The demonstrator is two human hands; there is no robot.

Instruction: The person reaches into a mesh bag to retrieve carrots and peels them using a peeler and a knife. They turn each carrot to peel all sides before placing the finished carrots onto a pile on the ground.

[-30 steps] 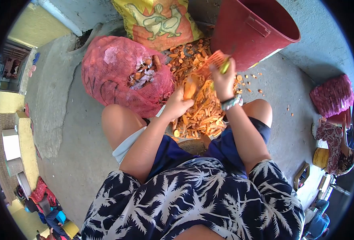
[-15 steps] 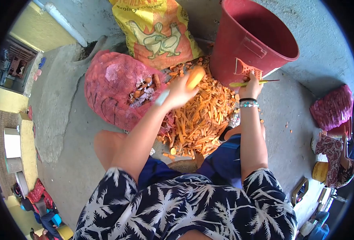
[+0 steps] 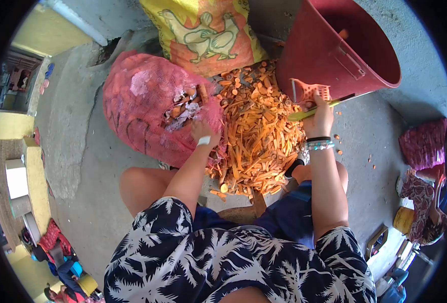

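My left hand (image 3: 200,130) reaches into the torn opening of a pink mesh sack (image 3: 137,101) full of unpeeled carrots (image 3: 183,107). Its fingers are hidden among them. My right hand (image 3: 318,117) grips a peeler (image 3: 310,101) with an orange head and a yellow-green handle, held against the side of a red bucket (image 3: 329,60). One peeled carrot (image 3: 343,34) shows inside the bucket. A heap of orange carrot peelings (image 3: 256,136) lies on the concrete floor between my knees and the bucket.
A yellow printed sack (image 3: 208,30) leans behind the peelings. Another pink mesh sack (image 3: 425,144) lies at the right, beside a seated person in patterned clothes (image 3: 428,197). Loose carrot bits dot the floor (image 3: 370,159). Furniture lines the left edge.
My left hand has let go of the peeled carrot, which now lies in the bucket, and has moved left and down into the mesh sack. My right hand stays by the bucket with the peeler.
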